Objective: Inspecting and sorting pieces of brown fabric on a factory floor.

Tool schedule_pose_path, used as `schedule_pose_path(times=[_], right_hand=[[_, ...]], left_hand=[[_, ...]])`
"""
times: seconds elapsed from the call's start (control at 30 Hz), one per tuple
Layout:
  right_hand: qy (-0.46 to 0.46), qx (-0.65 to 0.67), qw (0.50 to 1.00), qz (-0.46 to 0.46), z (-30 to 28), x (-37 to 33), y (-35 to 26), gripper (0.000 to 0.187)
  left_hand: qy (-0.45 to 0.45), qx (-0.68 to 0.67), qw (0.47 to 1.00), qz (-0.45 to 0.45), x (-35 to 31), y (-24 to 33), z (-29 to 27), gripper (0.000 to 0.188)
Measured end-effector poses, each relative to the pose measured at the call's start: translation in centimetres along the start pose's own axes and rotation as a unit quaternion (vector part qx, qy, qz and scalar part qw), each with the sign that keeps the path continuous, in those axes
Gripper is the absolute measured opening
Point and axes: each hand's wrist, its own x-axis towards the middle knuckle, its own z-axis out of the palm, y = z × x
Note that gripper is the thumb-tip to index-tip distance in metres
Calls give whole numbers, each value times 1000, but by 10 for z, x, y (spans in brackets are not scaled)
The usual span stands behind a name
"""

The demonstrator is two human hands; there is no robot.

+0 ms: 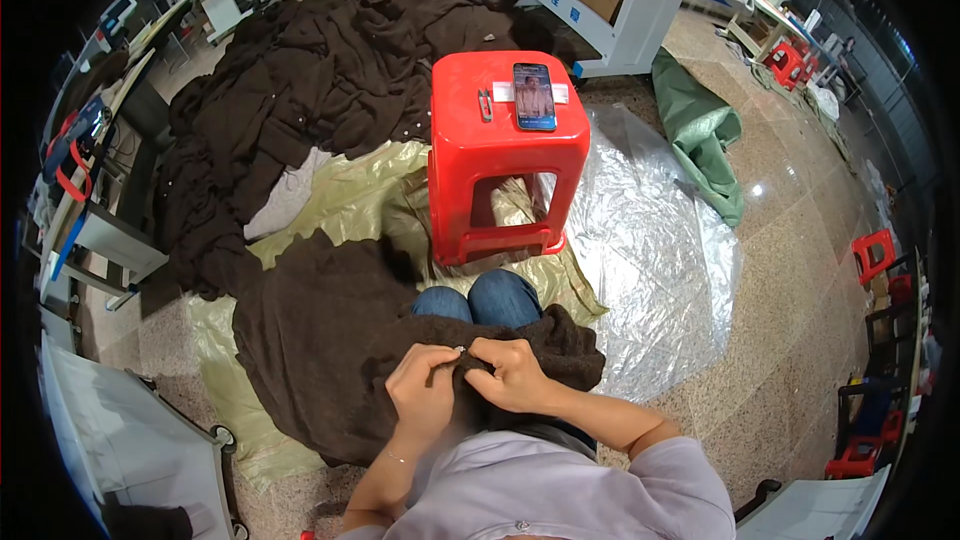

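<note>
A dark brown fleecy cloth [310, 340] lies across my lap and spreads onto the floor sheeting to my left. My left hand [420, 387] is closed, pinching the cloth's upper fold. Right beside it my right hand [508, 377] is closed too, gripping the same cloth with curled fingers. Between the fingertips shows a small shiny whitish thing [461, 349], too small to name. In front of my knees stands a red plastic stool [455, 165]. On its seat lie a phone [535, 97] with a lit screen and a pair of small thread snips [486, 105].
A big heap of brown cloth [330, 50] covers the floor ahead on the left. Clear plastic sheeting [650, 270] and green sheeting [695, 120] lie to the right. Worktables line the left; a white-and-blue table [620, 30] stands ahead. A wheeled grey cart [140, 440] is near left.
</note>
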Motion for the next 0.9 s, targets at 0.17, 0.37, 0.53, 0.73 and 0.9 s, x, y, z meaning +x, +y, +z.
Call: schedule_pose_path(times=[0.17,0.37,0.53,0.73,0.9], right_hand=[[41,-91,987,-128,2,-7,9,24],[-55,-112,987,-100,-20,8,3,27],[-92,-78,984,-133,-23,8,5,29],[-214,126,968,18,-31,10,5,26],[-159,3,983,-87,-28,12,2,23]], left_hand=[[67,-196,959,-191,-20,-4,11,18],[-19,-286,928,-238,-6,-15,-5,17],[-109,-313,918,-217,4,-16,-16,18],[-184,-307,915,-185,7,-21,-28,21],[-157,-300,919,-200,3,-23,-23,23]])
